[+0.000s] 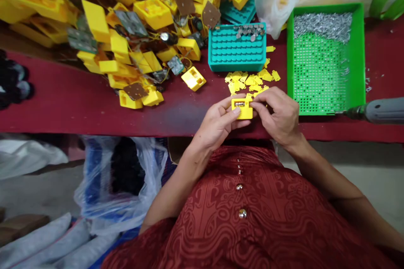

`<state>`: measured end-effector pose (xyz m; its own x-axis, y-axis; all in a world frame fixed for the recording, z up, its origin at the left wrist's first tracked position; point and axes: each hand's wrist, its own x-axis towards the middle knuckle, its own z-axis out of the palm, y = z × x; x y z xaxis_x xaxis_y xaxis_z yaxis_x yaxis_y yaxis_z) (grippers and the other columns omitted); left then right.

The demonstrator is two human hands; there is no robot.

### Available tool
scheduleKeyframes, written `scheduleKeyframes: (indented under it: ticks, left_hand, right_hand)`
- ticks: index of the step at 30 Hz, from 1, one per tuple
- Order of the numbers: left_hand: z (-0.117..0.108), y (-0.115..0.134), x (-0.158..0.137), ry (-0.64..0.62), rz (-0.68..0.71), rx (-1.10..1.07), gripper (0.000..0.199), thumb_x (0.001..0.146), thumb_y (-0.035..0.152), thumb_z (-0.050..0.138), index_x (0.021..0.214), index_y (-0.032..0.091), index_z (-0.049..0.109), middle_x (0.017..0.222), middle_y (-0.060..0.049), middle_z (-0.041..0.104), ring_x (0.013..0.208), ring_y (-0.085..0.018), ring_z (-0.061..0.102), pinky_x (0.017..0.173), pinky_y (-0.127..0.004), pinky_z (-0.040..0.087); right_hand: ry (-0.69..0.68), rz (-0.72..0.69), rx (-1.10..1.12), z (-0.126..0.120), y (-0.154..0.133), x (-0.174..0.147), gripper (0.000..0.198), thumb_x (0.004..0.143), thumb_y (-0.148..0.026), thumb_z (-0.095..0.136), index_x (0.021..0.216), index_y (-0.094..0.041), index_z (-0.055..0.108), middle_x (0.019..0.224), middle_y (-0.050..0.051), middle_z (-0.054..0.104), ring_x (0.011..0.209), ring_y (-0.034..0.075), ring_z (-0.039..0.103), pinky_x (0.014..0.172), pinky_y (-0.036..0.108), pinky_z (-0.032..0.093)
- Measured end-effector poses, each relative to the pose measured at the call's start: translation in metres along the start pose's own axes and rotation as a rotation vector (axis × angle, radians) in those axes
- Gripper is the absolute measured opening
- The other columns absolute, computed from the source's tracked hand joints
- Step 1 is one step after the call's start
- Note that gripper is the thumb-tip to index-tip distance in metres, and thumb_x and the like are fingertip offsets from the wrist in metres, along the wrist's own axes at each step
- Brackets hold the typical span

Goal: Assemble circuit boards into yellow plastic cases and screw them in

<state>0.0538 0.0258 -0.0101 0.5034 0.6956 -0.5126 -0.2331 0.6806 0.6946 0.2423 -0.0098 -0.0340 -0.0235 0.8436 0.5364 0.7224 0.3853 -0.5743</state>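
My left hand (216, 122) is closed around a small yellow plastic case (245, 114), its thumb lying over the near face. Shiny button cells (240, 104) sit in a row in the case's open slot. At the case's upper right corner, my right hand (279, 112) pinches a small yellow plastic cover (249, 97), partly hidden by the fingertips. Just beyond both hands lies a loose scatter of similar yellow covers (251, 80). Behind them stands a teal ridged tray (237, 48) with several button cells on its far side.
Yellow housings with wires and circuit boards (135, 50) heap up at left; one housing (193, 79) lies apart. At right are a green basket of screws (326, 109) and an electric screwdriver (383, 111). A plastic bag (277, 2) of yellow pieces is behind. A lined blue crate (94, 176) stands below.
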Motion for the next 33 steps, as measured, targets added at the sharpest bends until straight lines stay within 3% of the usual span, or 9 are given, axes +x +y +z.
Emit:
scheduleKeyframes:
  ticks: [8, 12, 15, 19, 28, 33]
  left_hand:
    - [-0.011, -0.001, -0.016, 0.165, 0.152, -0.065, 0.049, 0.082, 0.023, 0.089, 0.126, 0.015, 0.07, 0.114, -0.009, 0.082, 0.097, -0.021, 0.083, 0.075, -0.024, 0.068]
    - [-0.022, -0.001, -0.015, 0.142, 0.177, -0.059, 0.049, 0.081, 0.023, 0.09, 0.125, 0.016, 0.071, 0.109, -0.007, 0.082, 0.096, -0.02, 0.083, 0.077, -0.024, 0.068]
    - [-0.031, -0.001, -0.011, 0.098, 0.163, -0.037, 0.049, 0.081, 0.025, 0.09, 0.126, 0.017, 0.071, 0.112, -0.006, 0.082, 0.097, -0.018, 0.082, 0.079, -0.024, 0.068]
    - [-0.039, 0.001, -0.005, 0.025, 0.113, -0.043, 0.049, 0.083, 0.027, 0.089, 0.127, 0.017, 0.07, 0.114, -0.007, 0.082, 0.095, -0.018, 0.082, 0.074, -0.022, 0.067]
    - [-0.045, 0.002, 0.009, -0.047, 0.044, -0.044, 0.046, 0.084, 0.021, 0.084, 0.126, 0.015, 0.068, 0.112, -0.008, 0.079, 0.091, -0.017, 0.079, 0.069, -0.022, 0.065]
    - [-0.044, 0.001, 0.015, -0.056, 0.028, 0.0, 0.044, 0.087, 0.02, 0.081, 0.128, 0.016, 0.068, 0.11, -0.008, 0.079, 0.094, -0.017, 0.077, 0.073, -0.022, 0.065]
  right_hand:
    - [-0.235, 0.022, -0.246, -0.027, 0.023, 0.015, 0.023, 0.105, -0.029, 0.057, 0.102, -0.019, 0.077, 0.099, 0.009, 0.073, 0.095, 0.022, 0.065, 0.088, 0.038, 0.052]
    - [-0.238, -0.025, -0.374, -0.016, 0.037, 0.011, 0.029, 0.104, -0.027, 0.052, 0.097, -0.019, 0.079, 0.094, 0.01, 0.071, 0.088, 0.023, 0.059, 0.083, 0.04, 0.05]
    - [-0.197, 0.032, -0.409, -0.006, 0.042, 0.007, 0.03, 0.103, -0.026, 0.05, 0.096, -0.019, 0.078, 0.093, 0.011, 0.068, 0.089, 0.022, 0.056, 0.088, 0.042, 0.051]
    - [-0.253, 0.134, -0.431, 0.001, 0.041, 0.004, 0.025, 0.1, -0.025, 0.054, 0.085, -0.017, 0.072, 0.095, 0.012, 0.064, 0.093, 0.024, 0.054, 0.098, 0.048, 0.05]
    - [-0.397, 0.142, -0.562, 0.009, 0.019, 0.007, 0.024, 0.1, -0.019, 0.05, 0.086, -0.014, 0.069, 0.097, 0.014, 0.064, 0.09, 0.02, 0.049, 0.08, 0.037, 0.045]
    - [-0.443, 0.1, -0.62, 0.021, 0.011, 0.015, 0.024, 0.098, -0.014, 0.047, 0.091, -0.013, 0.069, 0.088, 0.013, 0.063, 0.081, 0.019, 0.047, 0.074, 0.033, 0.041]
